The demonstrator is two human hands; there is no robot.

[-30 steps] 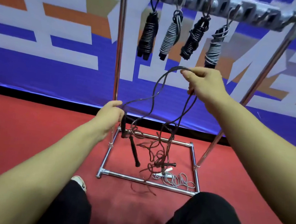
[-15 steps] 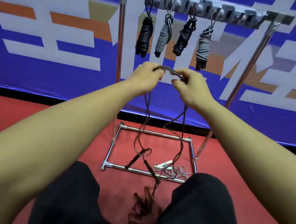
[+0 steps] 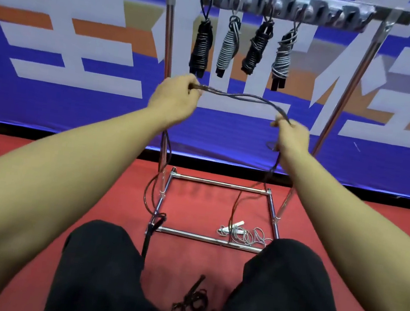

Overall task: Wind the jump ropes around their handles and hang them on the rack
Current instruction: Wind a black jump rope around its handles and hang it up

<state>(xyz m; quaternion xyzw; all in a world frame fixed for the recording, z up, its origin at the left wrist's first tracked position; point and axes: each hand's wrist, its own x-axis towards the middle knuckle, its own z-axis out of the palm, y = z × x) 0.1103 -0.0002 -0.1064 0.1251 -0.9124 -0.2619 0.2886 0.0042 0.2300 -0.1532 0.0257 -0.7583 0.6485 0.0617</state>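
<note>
Head view: both hands have moved apart since a moment ago, left hand [image 3: 173, 99] and right hand [image 3: 292, 135] each pinching the dark rope [image 3: 240, 98] stretched under the rack [image 3: 284, 2]. Its ends hang to the floor, so I think winding comes next.

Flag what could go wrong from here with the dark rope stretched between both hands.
1. The dark rope hangs from the left hand past the rack's base rail, where it could snag as it is pulled.
2. Its tangled end on the floor between the knees may knot tighter under tension.
3. The strand below the right hand drops near the loose grey rope and might drag it along.
</note>
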